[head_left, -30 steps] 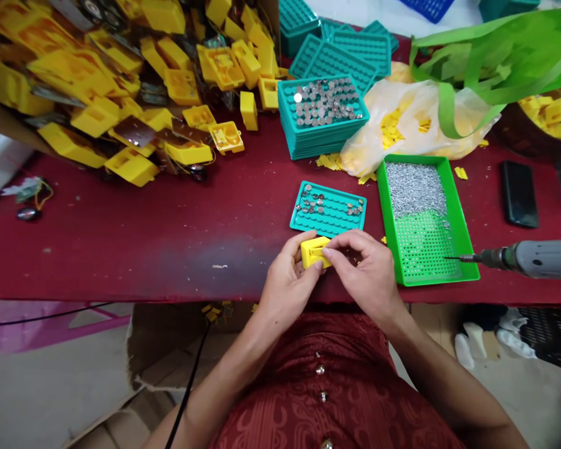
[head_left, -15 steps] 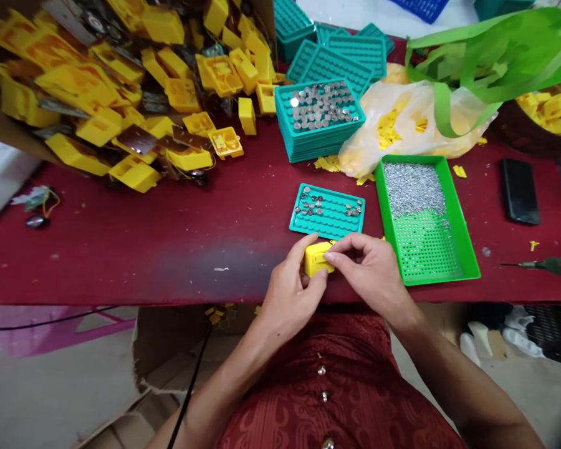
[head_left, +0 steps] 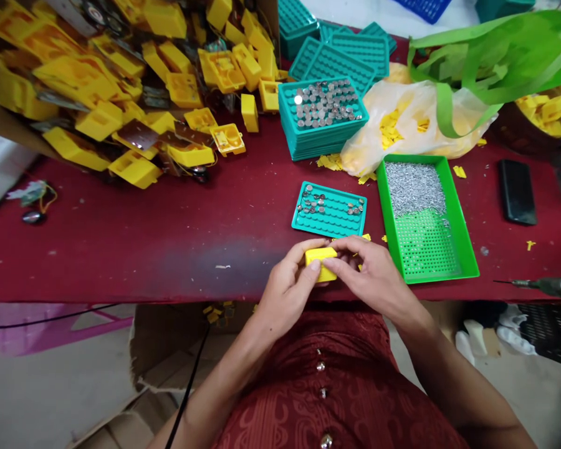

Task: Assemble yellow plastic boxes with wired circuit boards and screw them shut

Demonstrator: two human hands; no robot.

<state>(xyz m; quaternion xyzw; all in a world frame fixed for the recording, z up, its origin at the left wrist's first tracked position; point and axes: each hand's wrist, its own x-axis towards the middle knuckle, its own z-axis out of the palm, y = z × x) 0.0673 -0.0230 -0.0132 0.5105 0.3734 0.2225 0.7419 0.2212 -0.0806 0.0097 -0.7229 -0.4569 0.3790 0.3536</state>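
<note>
Pinching a yellow block [head_left: 320, 254] from both sides, the two hands meet just over the near edge of the surface [head_left: 144, 231]. The left hand [head_left: 287, 280] has its grip clamped on the block's left side, thumb flat on the face toward the person. The right hand [head_left: 374, 268] has its grip drawn in at the block's right side, thumb tip pressed on the same face and fingers curled behind. The block is small, boxy and bright yellow, with a smooth top; the thumbs cover much of its front, so whether anything small sits under them cannot be told.

Just beyond the hands lies a teal tray [head_left: 339, 221] with a few silver discs [head_left: 321, 210]. Yellow scraps lie between it and the right hand. Near that hand's outer side stands a green box [head_left: 467, 249], its far half filled with tiny metal pieces [head_left: 416, 187].

Farther out, a stack [head_left: 320, 140] of teal trays carries more discs, beside a plastic bag [head_left: 364, 140]. At the right are a phone [head_left: 517, 192] and a driver [head_left: 549, 285]; at upper left, a heap [head_left: 84, 78] of yellow cases with wires.
</note>
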